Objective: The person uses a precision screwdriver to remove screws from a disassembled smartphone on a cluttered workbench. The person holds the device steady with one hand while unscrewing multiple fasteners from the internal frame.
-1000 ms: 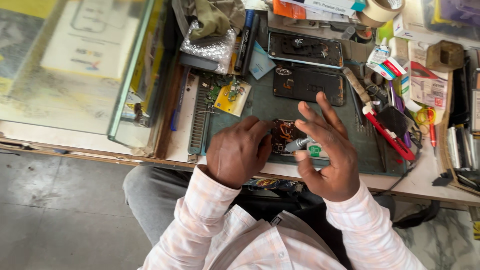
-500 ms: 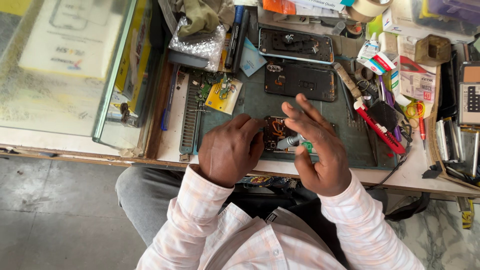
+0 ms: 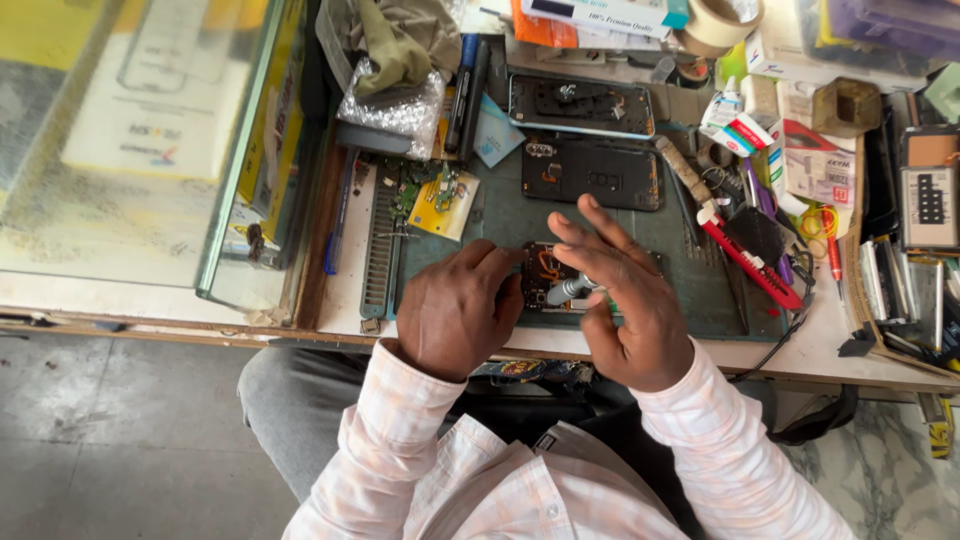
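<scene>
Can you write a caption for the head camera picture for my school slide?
Left hand steadies an opened phone while the right hand works a silver-handled screwdriver on a green mat.

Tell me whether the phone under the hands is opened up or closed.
Opened up: the phone shows bare orange wiring and inner parts. The right hand holds a screwdriver on it; the left hand steadies it.

1. cluttered white workbench (image 3: 345,290), glass counter top (image 3: 120,150) adjoining at left.
2. dark green work mat (image 3: 700,300) laid across middle, opened phone (image 3: 545,275) on it.
3. red-handled cutter (image 3: 745,260), tape roll (image 3: 720,22), blue pen (image 3: 340,215) scattered about.
</scene>
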